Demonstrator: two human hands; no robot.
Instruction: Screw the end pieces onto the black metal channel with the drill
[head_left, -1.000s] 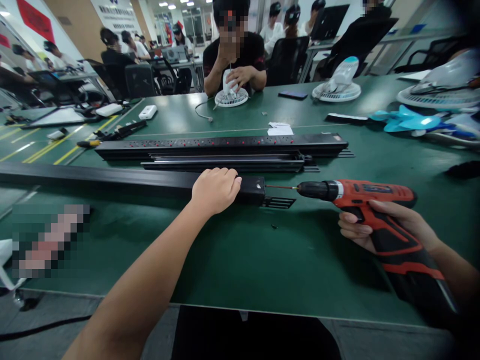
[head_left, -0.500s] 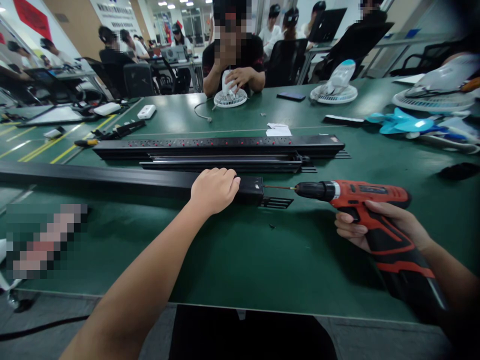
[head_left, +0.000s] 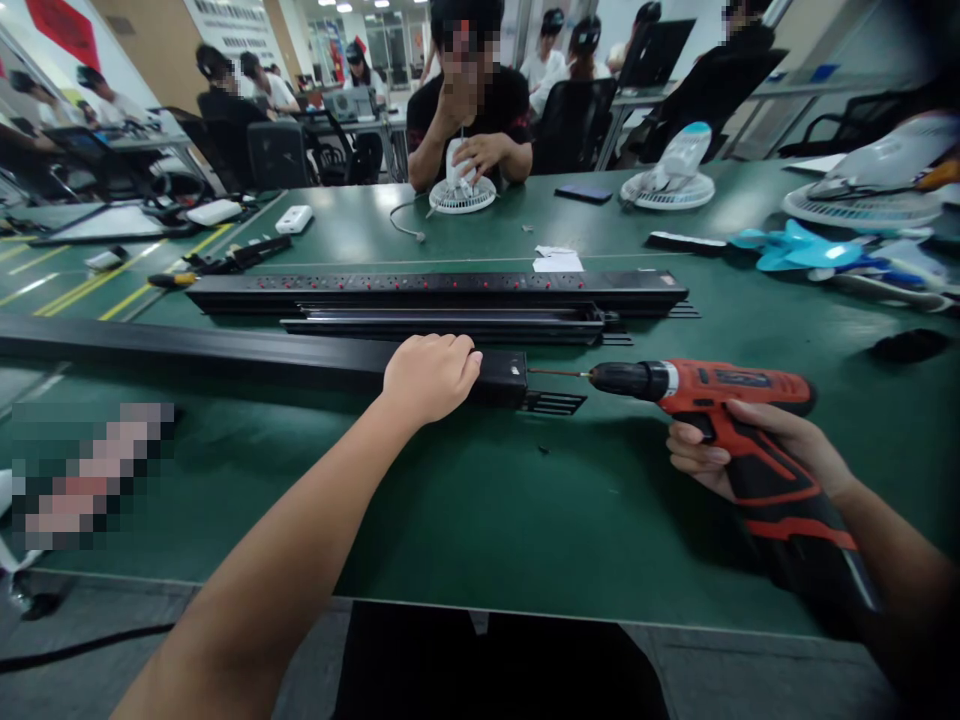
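Observation:
A long black bar-shaped housing (head_left: 330, 368) lies across the green table, running out of view at the left. My left hand (head_left: 431, 378) is closed over it near its right end, fingers wrapped over the far edge. My right hand (head_left: 780, 445) grips a red and black cordless drill (head_left: 739, 385), held level and pointing left. The drill's long thin bit (head_left: 559, 373) reaches the end face of the housing; its tip is too fine to make out. Beneath that end, a black slotted piece (head_left: 555, 403) sticks out. A tiny dark bit, perhaps a screw (head_left: 543, 449), lies on the table nearby.
Behind the housing lie a black strip with red dots (head_left: 450, 285) and a narrow black rail (head_left: 450, 328). Across the table a person handles a white fan (head_left: 461, 195). Blue fan blades (head_left: 806, 245) and more fan parts lie at right. A yellow-handled tool (head_left: 171, 281) is at left.
The drill has shifted very slightly left, its bit still at the housing's end. My left hand stays in place on the housing.

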